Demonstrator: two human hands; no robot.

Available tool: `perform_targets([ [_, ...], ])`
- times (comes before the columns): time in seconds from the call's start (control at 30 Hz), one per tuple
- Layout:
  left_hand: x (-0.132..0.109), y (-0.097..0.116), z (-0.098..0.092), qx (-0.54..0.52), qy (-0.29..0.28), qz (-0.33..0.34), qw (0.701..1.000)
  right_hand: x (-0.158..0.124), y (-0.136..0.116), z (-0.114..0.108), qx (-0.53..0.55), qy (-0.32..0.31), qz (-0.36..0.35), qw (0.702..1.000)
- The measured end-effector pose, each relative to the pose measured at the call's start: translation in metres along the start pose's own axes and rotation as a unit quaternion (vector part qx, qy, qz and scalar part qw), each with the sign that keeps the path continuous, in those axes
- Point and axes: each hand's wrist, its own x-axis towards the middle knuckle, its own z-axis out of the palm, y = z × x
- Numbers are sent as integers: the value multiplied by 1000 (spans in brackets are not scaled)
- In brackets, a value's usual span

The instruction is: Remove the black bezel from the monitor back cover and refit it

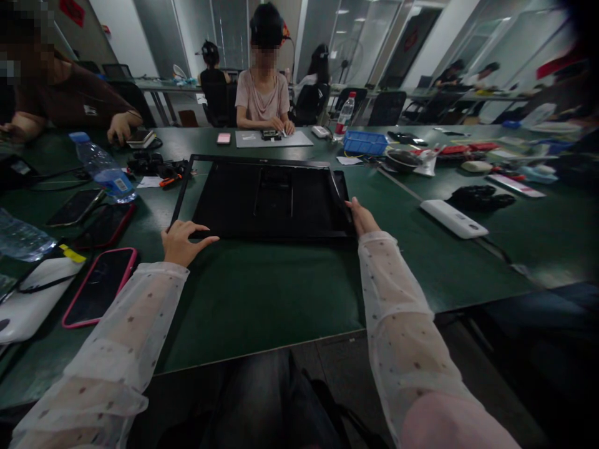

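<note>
In the head view, a black frame (pixel 234 161) is lying over a black panel (pixel 229 201) on the worktop (pixel 281 293), straight ahead of us. Our left hand (pixel 179 243) is spreading thumb and forefinger at its near left corner; our right hand (pixel 364 217) is touching its right edge, but we cannot tell whether it is pinching. Ideally, we should be supporting both sides evenly, so the thin bars are not twisting.

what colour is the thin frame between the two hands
The thin frame is black, seen best in the head view.
</note>
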Motion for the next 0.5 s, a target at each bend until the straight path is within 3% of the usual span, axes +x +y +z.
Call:
perform_targets([
  [0.13,0,6,-2,-7,-24,2,1000,2,5,0,-100,10,-39,994],
  [0.3,4,6,-3,-37,-95,12,995,1,9,7,-218,62,-78,971],
  [0.5,5,3,-1,-45,-140,15,989,-5,11,15,-290,92,-135,943],
])
